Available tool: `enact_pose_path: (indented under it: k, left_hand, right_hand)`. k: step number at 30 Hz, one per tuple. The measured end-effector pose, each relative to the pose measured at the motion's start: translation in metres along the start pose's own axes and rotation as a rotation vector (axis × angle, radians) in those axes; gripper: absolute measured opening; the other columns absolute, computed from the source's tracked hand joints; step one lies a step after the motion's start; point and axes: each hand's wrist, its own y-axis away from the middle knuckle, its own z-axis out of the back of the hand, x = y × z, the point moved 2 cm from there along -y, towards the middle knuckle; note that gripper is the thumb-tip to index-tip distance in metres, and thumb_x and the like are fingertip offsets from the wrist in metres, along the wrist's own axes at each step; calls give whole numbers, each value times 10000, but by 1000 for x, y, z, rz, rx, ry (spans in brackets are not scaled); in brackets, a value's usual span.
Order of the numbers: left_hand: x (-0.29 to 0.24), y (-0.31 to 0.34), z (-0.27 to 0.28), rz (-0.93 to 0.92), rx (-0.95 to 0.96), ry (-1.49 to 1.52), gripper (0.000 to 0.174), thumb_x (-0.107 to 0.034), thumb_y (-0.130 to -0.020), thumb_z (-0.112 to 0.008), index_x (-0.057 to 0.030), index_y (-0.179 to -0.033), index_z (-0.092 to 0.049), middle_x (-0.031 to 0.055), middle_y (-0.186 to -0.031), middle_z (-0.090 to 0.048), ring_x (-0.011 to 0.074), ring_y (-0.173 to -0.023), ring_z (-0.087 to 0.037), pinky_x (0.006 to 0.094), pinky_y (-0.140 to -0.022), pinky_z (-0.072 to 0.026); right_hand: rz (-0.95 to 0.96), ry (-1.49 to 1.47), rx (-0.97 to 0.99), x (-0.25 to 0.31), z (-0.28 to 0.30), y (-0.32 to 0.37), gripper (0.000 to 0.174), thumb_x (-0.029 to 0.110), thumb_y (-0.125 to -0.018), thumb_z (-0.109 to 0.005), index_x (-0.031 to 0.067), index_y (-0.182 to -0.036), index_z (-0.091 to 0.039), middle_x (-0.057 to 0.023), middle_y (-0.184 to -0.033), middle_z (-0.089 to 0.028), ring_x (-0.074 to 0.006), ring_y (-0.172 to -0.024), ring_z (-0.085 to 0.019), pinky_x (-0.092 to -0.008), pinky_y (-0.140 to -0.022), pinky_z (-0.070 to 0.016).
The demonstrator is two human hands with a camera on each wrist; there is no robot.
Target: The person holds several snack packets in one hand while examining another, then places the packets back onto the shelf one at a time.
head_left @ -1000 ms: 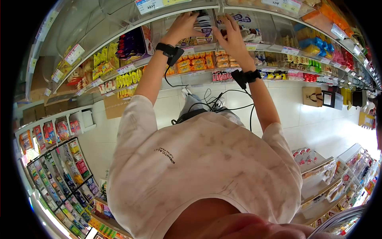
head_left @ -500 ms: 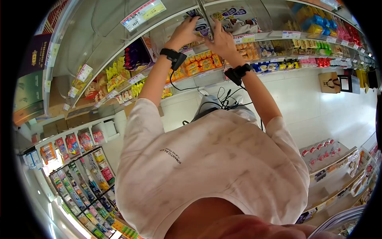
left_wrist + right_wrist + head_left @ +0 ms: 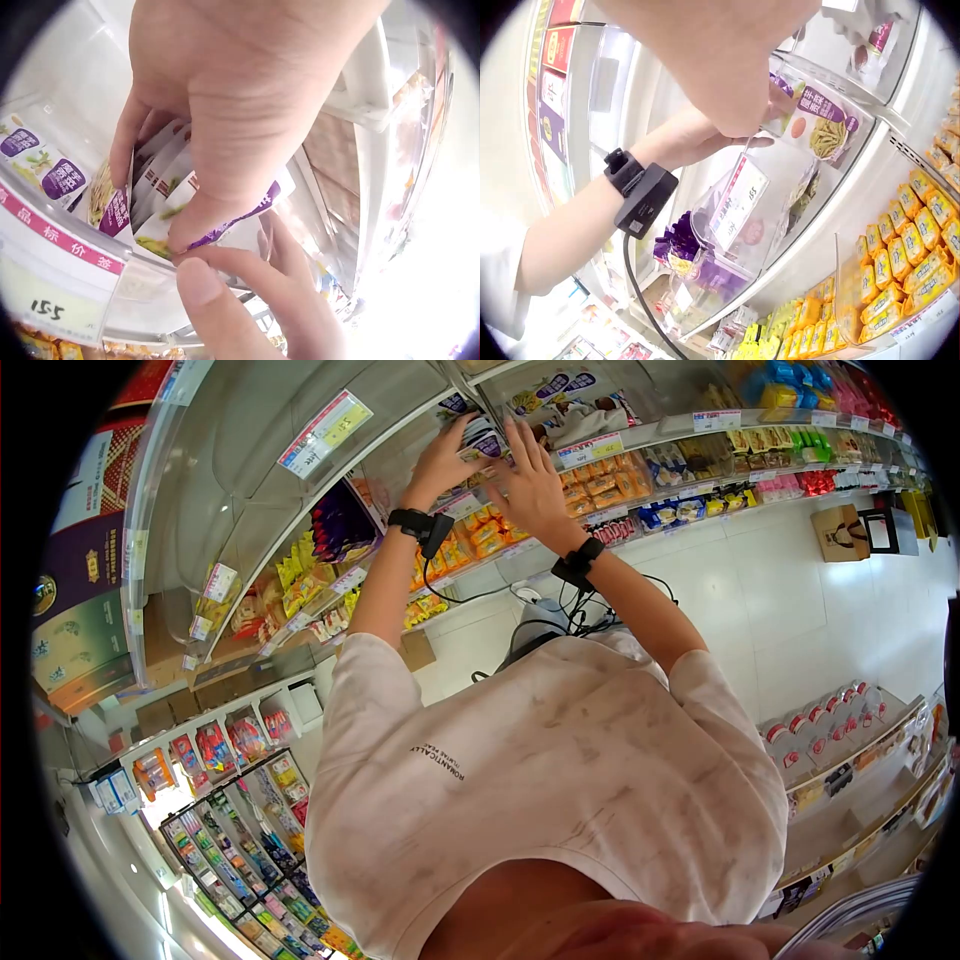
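Observation:
A bunch of white-and-purple snack packets [image 3: 488, 444] stands on edge in a clear shelf bin. My left hand [image 3: 438, 468] reaches over them from the left; its thumb lies on the front packet and its fingers curl down the other side, gripping the bunch [image 3: 166, 176]. Close beside it is my right hand [image 3: 530, 495], its fingers fairly straight. In the left wrist view, the fingertips of that right hand [image 3: 289, 304] sit right at the lower front edge of the packets, near the left thumb. The right wrist view shows a packet [image 3: 821, 124] behind the clear bin wall.
A price tag [image 3: 60, 255] runs along the bin front. Orange-wrapped snacks [image 3: 911, 255] fill the shelf below, and a dark purple packet bin [image 3: 345, 520] stands to the left. Farther right lie more white pouches [image 3: 590, 422]. Black cables [image 3: 585, 615] hang from the wrist cameras.
The head view has turned, so the shelves appear tilted. My right hand has come left, closer to my left hand, which stays at the packets.

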Motion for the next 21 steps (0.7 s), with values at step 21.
enact_pose_path:
  k: [21]
  left_hand:
    - [-2,-18,4,3,-254,-621,881,-394,-727,-868,-72,-1444,-471,205,-1402,-511,400,-1299,-490,484,-972,-516]
  right_hand:
    - [-26,20,-51,5,-3,-1,380,383,-893,-695,21,-1007,-712,-210,-1577,-325,-413,-1364,-400,-488,-1123,-355]
